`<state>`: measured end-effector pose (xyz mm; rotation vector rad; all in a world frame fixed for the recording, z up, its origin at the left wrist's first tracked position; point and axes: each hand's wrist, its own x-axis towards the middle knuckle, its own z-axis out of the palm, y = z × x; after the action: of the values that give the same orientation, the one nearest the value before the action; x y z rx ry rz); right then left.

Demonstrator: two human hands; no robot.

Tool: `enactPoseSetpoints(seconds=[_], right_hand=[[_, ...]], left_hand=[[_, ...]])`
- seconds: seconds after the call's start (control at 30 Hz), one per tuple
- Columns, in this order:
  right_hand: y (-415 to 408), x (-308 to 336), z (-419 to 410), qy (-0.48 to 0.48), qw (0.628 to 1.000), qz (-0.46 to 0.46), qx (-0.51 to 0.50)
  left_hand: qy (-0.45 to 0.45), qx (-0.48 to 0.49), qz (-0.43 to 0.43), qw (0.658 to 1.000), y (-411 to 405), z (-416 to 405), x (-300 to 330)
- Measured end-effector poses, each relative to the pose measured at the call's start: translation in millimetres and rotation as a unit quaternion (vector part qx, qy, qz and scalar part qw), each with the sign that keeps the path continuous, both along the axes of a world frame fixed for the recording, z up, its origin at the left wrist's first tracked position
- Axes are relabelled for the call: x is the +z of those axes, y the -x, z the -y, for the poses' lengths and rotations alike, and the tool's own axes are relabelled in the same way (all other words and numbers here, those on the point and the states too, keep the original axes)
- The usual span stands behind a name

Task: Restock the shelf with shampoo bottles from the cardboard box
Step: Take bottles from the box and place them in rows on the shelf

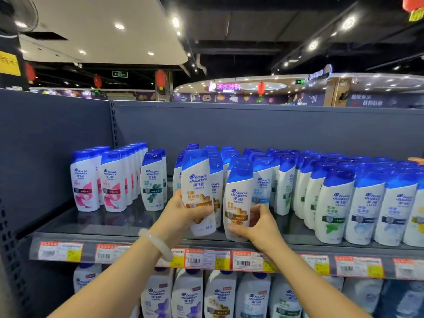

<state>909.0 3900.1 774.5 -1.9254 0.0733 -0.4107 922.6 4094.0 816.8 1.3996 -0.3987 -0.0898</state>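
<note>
Placement step in hand. One gold-label bottle [198, 191] is gripped by the left hand [183, 214] above the shelf [96, 223]; another bottle [237, 203], at its front edge, is gripped by the right hand [257, 226]. Next, upright seating is required.

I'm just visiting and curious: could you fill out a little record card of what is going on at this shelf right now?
place: shop aisle, top shelf with price tags along its front edge
left hand: grips a gold-label bottle, tilted, lifted off the shelf
right hand: holds a second gold-label bottle at its base, at the shelf's front edge
wrist: pale bracelet on the left arm
neighbours: pink-label bottles to the left, green-label bottle to the right
cardboard box: not in view
</note>
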Motion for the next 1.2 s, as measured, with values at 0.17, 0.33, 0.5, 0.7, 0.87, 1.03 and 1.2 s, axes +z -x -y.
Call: enactPoseSetpoints(seconds=[0.17, 0.33, 0.5, 0.7, 0.87, 1.03, 1.2], right_hand=[[0, -1, 4, 0.018, 1.0, -0.016, 0.009], [0, 0, 4, 0.018, 1.0, -0.023, 0.012], [1, 1, 5, 0.013, 1.0, -0.025, 0.015], [1, 3, 5, 0.013, 0.999, -0.029, 0.015], [1, 3, 6, 0.021, 0.999, -0.033, 0.016], [1, 4, 6, 0.023, 0.999, -0.033, 0.018], [1, 3, 8, 0.023, 0.999, -0.037, 0.023]], left_hand=[[0.005, 0.013, -0.008, 1.0, -8, 6, -5], [-0.018, 0.053, -0.012, 0.998, -13, 15, -20], [-0.052, 0.098, -0.003, 0.994, -13, 21, -28], [-0.102, 0.144, 0.028, 0.984, -15, 18, -34], [-0.116, 0.142, 0.018, 0.983, -17, 18, -34], [-0.11, 0.143, 0.012, 0.984, -18, 20, -34], [-0.099, 0.142, 0.008, 0.985, -17, 21, -35]])
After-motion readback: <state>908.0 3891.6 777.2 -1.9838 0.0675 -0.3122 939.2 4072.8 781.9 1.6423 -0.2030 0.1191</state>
